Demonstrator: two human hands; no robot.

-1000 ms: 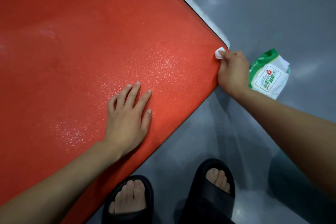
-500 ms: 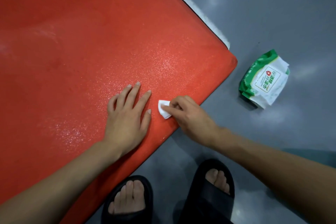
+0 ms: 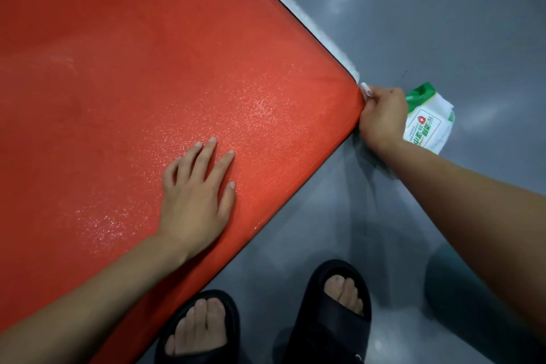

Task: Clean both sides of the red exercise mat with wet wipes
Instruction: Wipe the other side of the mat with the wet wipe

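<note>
The red exercise mat (image 3: pixel 147 83) fills the left and centre of the head view, its surface glistening wet near its right corner. My left hand (image 3: pixel 195 198) lies flat on the mat with fingers straight, close to the near edge. My right hand (image 3: pixel 382 115) is curled at the mat's right corner and pinches a small white wet wipe (image 3: pixel 365 88) against the mat's edge; only a tip of the wipe shows. The green and white wet wipe pack (image 3: pixel 428 124) lies on the floor just right of that hand, partly hidden by it.
A white strip (image 3: pixel 295 6) runs along the mat's far right edge. Grey glossy floor (image 3: pixel 443 23) spreads to the right. My two feet in black slides (image 3: pixel 339 313) stand on the floor just below the mat's near edge.
My right hand with the wipe has swept from beside my left hand along the mat's near edge back up to the right corner. My left hand has stayed put.
</note>
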